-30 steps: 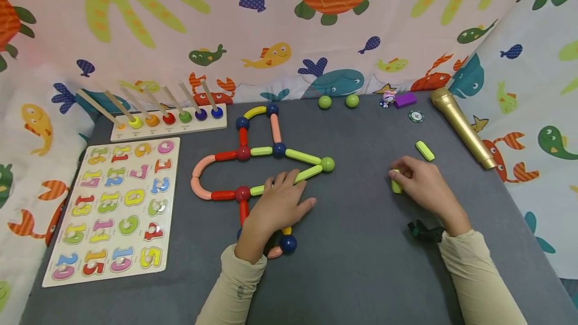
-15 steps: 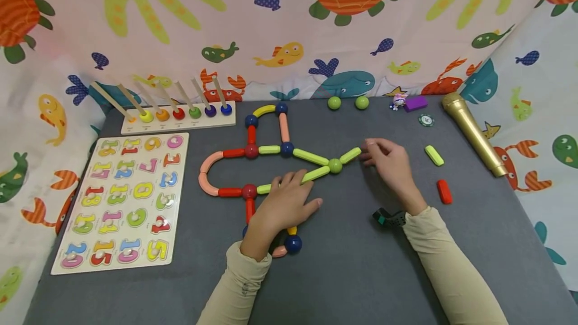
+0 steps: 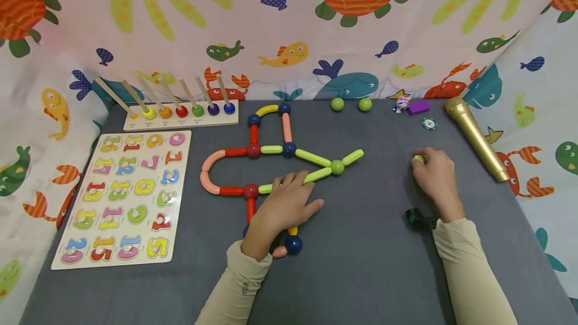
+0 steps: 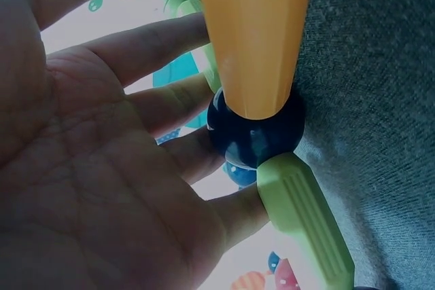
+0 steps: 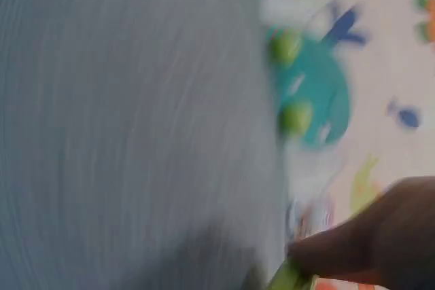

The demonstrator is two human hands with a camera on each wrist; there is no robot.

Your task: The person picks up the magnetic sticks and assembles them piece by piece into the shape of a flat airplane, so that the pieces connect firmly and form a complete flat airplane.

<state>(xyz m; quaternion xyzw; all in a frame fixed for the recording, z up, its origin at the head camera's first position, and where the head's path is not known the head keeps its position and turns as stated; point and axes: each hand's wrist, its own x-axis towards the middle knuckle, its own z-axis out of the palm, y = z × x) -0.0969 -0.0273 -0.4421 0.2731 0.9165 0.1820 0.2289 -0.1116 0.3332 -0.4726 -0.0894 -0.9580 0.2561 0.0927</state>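
Observation:
A figure of magnetic rods and balls lies on the dark table, with a green ball (image 3: 337, 167) at its right tip. From that ball a short green rod (image 3: 352, 157) points up to the right. My left hand (image 3: 284, 204) rests across the figure's lower part, fingers extended. In the left wrist view those fingers touch the figure beside a yellow rod (image 4: 255, 39), a dark blue ball (image 4: 255, 130) and a green rod (image 4: 306, 222). To the right, my right hand (image 3: 434, 179) pinches another light green rod (image 3: 419, 159); the right wrist view is blurred.
A number puzzle board (image 3: 122, 199) and a peg counting stand (image 3: 180, 120) lie at the left. At the back are two green balls (image 3: 337, 104), a small figurine (image 3: 401, 105), a purple block (image 3: 419, 107) and a poker chip (image 3: 429, 124). A gold microphone (image 3: 476, 139) lies far right.
My right hand placed one green rod at the green ball, let go, moved right and took hold of another green rod. The left hand stays on the figure. The head view shifted slightly.

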